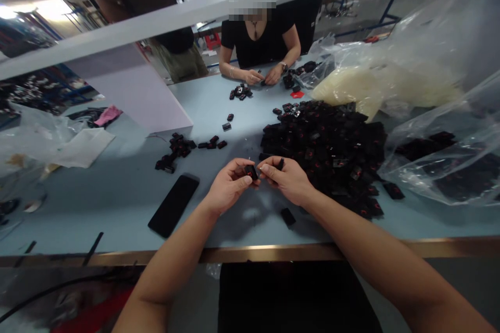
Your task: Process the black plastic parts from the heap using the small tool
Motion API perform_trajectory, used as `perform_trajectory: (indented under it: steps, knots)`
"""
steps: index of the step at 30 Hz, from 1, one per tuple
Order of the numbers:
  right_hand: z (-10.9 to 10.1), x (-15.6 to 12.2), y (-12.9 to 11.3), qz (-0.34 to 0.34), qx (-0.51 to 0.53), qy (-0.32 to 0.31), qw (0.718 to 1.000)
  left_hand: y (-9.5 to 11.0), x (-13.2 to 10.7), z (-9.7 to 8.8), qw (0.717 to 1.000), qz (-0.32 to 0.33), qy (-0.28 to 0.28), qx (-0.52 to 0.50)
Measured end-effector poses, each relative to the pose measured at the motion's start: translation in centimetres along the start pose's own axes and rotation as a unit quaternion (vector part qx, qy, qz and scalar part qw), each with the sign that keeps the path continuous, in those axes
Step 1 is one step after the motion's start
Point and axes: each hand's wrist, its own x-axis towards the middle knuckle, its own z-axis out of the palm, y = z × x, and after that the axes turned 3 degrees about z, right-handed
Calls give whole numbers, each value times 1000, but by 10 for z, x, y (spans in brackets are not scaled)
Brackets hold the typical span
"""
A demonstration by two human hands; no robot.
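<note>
The left hand (pixel 229 186) is pinching a small black block (pixel 251 171) above the counter (pixel 128 208); the block is lying at nine o'clock, just beside the nearer right hand's (pixel 288 179) fingers, which are gripping a dark object (pixel 280 164). Its long axis is running roughly eleven to five, its face showing a red mark.

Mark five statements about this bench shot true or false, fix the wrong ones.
1. The left hand holds a small black part. True.
2. The black phone lies right of the right hand. False: it lies to the left, beside the left forearm.
3. The big pile of black parts is on the table's left end. False: it is on the right side.
4. A lone black part lies between the right hand and the table's near edge. True.
5. The person opposite wears red. False: black.
</note>
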Motion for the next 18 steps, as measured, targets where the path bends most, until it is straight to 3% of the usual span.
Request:
perform_trajectory:
  steps: [6, 18]
  knots:
    - [-1, -1, -1, 6, 55, -15, 998, 0, 0, 0, 1000, 6, -2, -3]
    - [-3, 0, -2, 9, 64, -25, 998, 0, 1, -1, 1000, 3, 10, -4]
